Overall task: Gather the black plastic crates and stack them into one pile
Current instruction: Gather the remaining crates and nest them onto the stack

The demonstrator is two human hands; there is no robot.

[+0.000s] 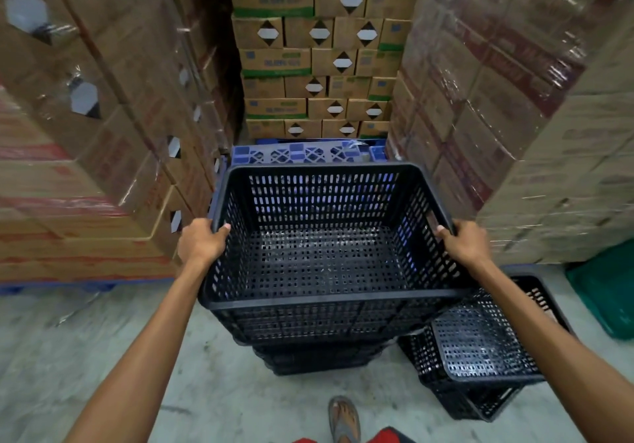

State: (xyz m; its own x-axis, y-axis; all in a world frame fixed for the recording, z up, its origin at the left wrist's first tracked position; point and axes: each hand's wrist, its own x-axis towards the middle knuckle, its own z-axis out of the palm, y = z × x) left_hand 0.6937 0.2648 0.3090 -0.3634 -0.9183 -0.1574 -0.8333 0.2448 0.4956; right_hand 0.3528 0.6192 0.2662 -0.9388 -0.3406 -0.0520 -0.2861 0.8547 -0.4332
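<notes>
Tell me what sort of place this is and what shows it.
Most likely a warehouse or stockroom. Tall stacks of shrink-wrapped cardboard cartons wall in a narrow aisle, more cartons sit on a blue plastic pallet, and the floor is bare concrete.

Both hands, left hand [200, 241] and right hand [466, 241], on top crate [326, 260] rims.

Both arms are stretched out forward from the bottom corners of the frame, bare to the elbow. Left hand [200, 241] is curled shut, thumb pointing inward, left of centre. Right hand [466, 241] mirrors it right of centre, fingers wrapped, wrist bent slightly.
</notes>
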